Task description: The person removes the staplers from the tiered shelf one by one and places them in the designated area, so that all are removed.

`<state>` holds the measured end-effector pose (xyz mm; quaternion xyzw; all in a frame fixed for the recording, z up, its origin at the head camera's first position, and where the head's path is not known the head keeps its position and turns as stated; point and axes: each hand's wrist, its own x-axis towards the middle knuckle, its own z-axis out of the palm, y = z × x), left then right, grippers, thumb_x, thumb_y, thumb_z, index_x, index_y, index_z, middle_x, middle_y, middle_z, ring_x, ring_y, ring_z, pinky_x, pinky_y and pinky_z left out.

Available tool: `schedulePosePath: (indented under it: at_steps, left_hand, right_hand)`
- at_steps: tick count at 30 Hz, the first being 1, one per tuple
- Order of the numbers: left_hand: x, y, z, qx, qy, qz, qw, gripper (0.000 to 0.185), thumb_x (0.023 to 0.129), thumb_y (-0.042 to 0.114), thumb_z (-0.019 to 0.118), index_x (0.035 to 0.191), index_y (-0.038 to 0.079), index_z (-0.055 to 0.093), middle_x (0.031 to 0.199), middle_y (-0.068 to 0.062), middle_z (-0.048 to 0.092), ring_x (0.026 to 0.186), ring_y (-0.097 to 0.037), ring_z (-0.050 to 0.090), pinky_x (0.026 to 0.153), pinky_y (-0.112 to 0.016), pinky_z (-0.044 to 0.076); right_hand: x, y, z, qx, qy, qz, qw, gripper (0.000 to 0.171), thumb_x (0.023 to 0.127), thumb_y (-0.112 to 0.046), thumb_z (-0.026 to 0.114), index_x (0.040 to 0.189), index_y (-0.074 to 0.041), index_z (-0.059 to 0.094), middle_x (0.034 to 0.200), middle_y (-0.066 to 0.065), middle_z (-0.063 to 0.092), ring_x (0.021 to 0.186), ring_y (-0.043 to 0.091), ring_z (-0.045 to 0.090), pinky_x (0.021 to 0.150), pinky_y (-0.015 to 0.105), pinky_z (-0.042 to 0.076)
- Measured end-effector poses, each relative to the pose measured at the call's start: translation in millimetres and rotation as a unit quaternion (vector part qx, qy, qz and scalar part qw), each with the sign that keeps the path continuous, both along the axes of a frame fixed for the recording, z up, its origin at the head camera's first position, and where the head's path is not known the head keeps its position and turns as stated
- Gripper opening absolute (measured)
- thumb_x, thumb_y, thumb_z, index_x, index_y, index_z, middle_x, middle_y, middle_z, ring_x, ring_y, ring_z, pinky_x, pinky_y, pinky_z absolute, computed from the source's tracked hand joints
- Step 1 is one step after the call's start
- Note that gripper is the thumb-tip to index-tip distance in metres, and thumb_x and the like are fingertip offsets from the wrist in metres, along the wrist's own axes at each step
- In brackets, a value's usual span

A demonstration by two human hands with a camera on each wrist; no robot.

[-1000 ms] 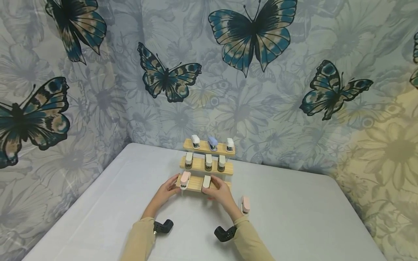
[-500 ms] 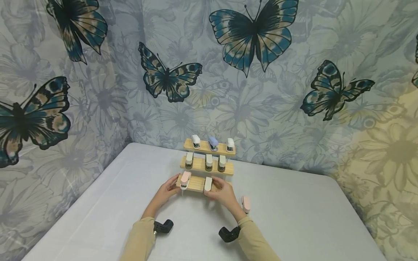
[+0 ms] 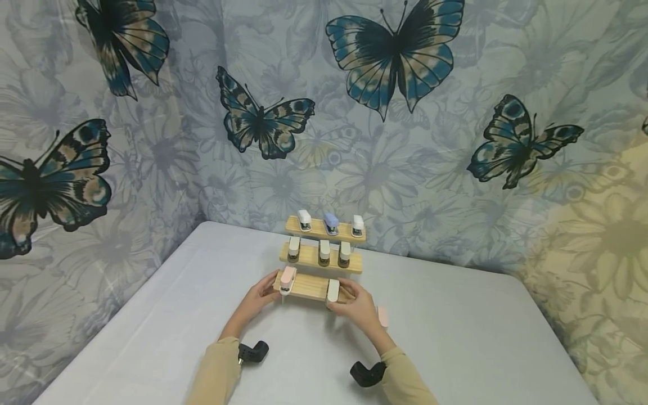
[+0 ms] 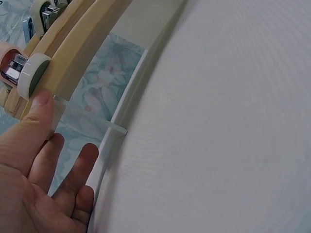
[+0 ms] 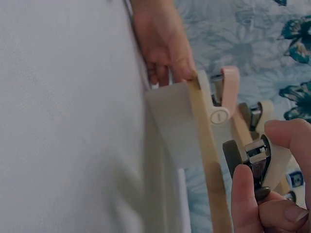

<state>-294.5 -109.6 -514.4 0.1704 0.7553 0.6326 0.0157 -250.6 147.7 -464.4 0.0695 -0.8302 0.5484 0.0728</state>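
Note:
A three-tier wooden stand [image 3: 309,256] holds small staplers on each shelf. My right hand [image 3: 349,301] pinches a cream stapler [image 3: 333,291] at the front edge of the bottom shelf, right of its middle. The right wrist view shows that stapler [image 5: 243,155] between the thumb and a finger of my right hand [image 5: 266,160]. A pink stapler [image 3: 287,279] sits at the shelf's left end. My left hand [image 3: 262,292] rests against that end. In the left wrist view its thumb [image 4: 41,104] presses the wooden edge and the other fingers lie straight.
Another pink stapler [image 3: 383,316] lies on the grey table [image 3: 455,337] just right of my right hand. The butterfly-print cloth [image 3: 395,140] hangs close behind the stand. The table's far left corner meets the cloth. Black wrist cameras [image 3: 253,351] sit on both forearms.
My right hand has slid the cream stapler rightward along the bottom shelf, from its middle toward its right end. The left hand has stayed at the left end.

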Motion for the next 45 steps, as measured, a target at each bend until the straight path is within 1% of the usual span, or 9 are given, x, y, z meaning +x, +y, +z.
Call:
schedulePosePath:
  at_steps: [2, 6, 7, 12, 27, 31, 35, 41, 45]
  left_hand:
    - [0.5, 1, 0.3, -0.001, 0.001, -0.001, 1.0, 0.059, 0.069, 0.029, 0.058, 0.121, 0.021, 0.03, 0.121, 0.003, 0.033, 0.099, -0.016, 0.04, 0.083, -0.037, 0.029]
    - [-1.2, 1, -1.8, 0.0, -0.002, 0.004, 1.0, 0.059, 0.069, 0.03, 0.058, 0.121, 0.022, 0.031, 0.12, 0.004, 0.033, 0.098, -0.015, 0.04, 0.083, -0.037, 0.028]
    - [-1.2, 1, -2.0, -0.002, -0.001, 0.007, 1.0, 0.059, 0.068, 0.032, 0.058, 0.121, 0.024, 0.031, 0.12, 0.005, 0.033, 0.098, -0.014, 0.041, 0.083, -0.037, 0.028]
    - [-1.1, 2, -1.7, -0.002, 0.0, 0.008, 1.0, 0.059, 0.068, 0.032, 0.058, 0.12, 0.024, 0.032, 0.12, 0.005, 0.032, 0.097, -0.013, 0.041, 0.082, -0.035, 0.03]
    - [2.3, 1, -0.4, -0.007, 0.002, 0.004, 1.0, 0.059, 0.07, 0.032, 0.057, 0.121, 0.023, 0.029, 0.122, 0.004, 0.03, 0.097, -0.015, 0.042, 0.081, -0.033, 0.033]
    - [0.7, 2, -0.7, -0.004, 0.005, 0.004, 1.0, 0.059, 0.07, 0.031, 0.057, 0.121, 0.022, 0.03, 0.123, 0.003, 0.029, 0.1, -0.018, 0.039, 0.081, -0.034, 0.032]
    - [-0.6, 2, -1.5, -0.009, 0.004, 0.013, 0.9999, 0.059, 0.069, 0.033, 0.058, 0.121, 0.024, 0.031, 0.123, 0.004, 0.028, 0.101, -0.018, 0.038, 0.081, -0.034, 0.033]
    - [-1.6, 0, -3.0, -0.011, 0.007, 0.024, 0.9996, 0.059, 0.067, 0.033, 0.059, 0.12, 0.026, 0.033, 0.122, 0.006, 0.029, 0.099, -0.017, 0.04, 0.08, -0.035, 0.033]
    - [-1.3, 1, -3.7, -0.005, 0.004, 0.017, 0.9998, 0.059, 0.067, 0.031, 0.059, 0.12, 0.024, 0.033, 0.122, 0.005, 0.03, 0.099, -0.018, 0.04, 0.081, -0.036, 0.032]
  right_hand:
    - [-10.4, 10, -21.0, -0.035, -0.01, 0.004, 0.999, 0.065, 0.05, -0.034, 0.072, 0.109, -0.022, 0.045, 0.108, 0.0, 0.045, 0.077, 0.016, 0.052, 0.062, 0.03, 0.044]
    - [-28.9, 30, -59.7, -0.072, -0.001, 0.018, 0.997, 0.063, 0.053, -0.031, 0.071, 0.109, -0.028, 0.042, 0.108, -0.004, 0.043, 0.064, 0.016, 0.054, 0.05, 0.031, 0.046]
    - [-26.6, 33, -58.6, -0.082, -0.006, 0.025, 0.996, 0.062, 0.055, -0.029, 0.07, 0.11, -0.027, 0.042, 0.109, -0.004, 0.042, 0.058, 0.019, 0.055, 0.048, 0.032, 0.046]
    - [-16.3, 51, -55.4, -0.083, -0.012, 0.023, 0.996, 0.062, 0.056, -0.027, 0.07, 0.111, -0.026, 0.041, 0.113, -0.004, 0.041, 0.051, 0.023, 0.054, 0.048, 0.034, 0.045]
    - [1.9, 118, -53.7, -0.141, -0.001, 0.019, 0.99, 0.059, 0.058, -0.014, 0.069, 0.11, -0.02, 0.043, 0.113, -0.001, 0.042, 0.054, 0.029, 0.052, 0.047, 0.038, 0.044]
    - [9.6, 135, -52.7, -0.148, 0.016, 0.043, 0.988, 0.058, 0.061, -0.008, 0.066, 0.112, -0.016, 0.04, 0.114, 0.003, 0.041, 0.05, 0.028, 0.05, 0.047, 0.039, 0.044]
    - [16.4, 149, -51.2, -0.15, 0.033, 0.066, 0.986, 0.057, 0.063, -0.002, 0.064, 0.113, -0.012, 0.037, 0.114, 0.007, 0.04, 0.044, 0.026, 0.047, 0.046, 0.04, 0.043]
    - [23.3, 159, -50.6, -0.126, 0.057, 0.048, 0.989, 0.05, 0.065, -0.002, 0.062, 0.109, -0.006, 0.039, 0.114, 0.014, 0.038, 0.044, 0.021, 0.048, 0.045, 0.036, 0.044]
    - [34.9, 165, -43.9, -0.114, 0.049, 0.034, 0.992, 0.047, 0.066, -0.003, 0.062, 0.107, -0.003, 0.039, 0.113, 0.017, 0.038, 0.044, 0.023, 0.048, 0.045, 0.036, 0.044]
